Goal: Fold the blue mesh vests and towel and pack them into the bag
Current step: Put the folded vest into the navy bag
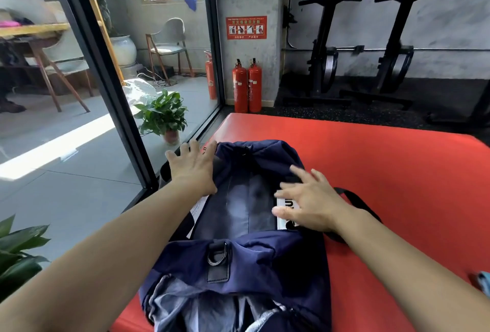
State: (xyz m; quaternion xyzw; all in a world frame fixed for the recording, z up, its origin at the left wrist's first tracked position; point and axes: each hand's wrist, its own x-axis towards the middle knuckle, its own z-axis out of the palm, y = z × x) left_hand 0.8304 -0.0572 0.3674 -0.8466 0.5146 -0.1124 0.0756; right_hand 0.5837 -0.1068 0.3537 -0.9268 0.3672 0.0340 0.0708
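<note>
A navy duffel bag (254,254) lies lengthwise on a red mat (384,172), its top opening spread wide and showing a grey lining. My left hand (193,167) rests flat with straight fingers on the bag's left rim. My right hand (305,199) hovers with spread fingers over the right rim, above a white label. A black strap (358,201) trails off the bag's right side. A scrap of light blue cloth (484,282) shows at the far right edge. No mesh vests are visible near the bag.
A glass wall with a black frame (116,109) runs along the mat's left side. Behind it stand a potted plant (164,117), chairs and a table. Two red fire extinguishers (246,85) stand by a concrete pillar. Black exercise machines (371,40) line the back wall.
</note>
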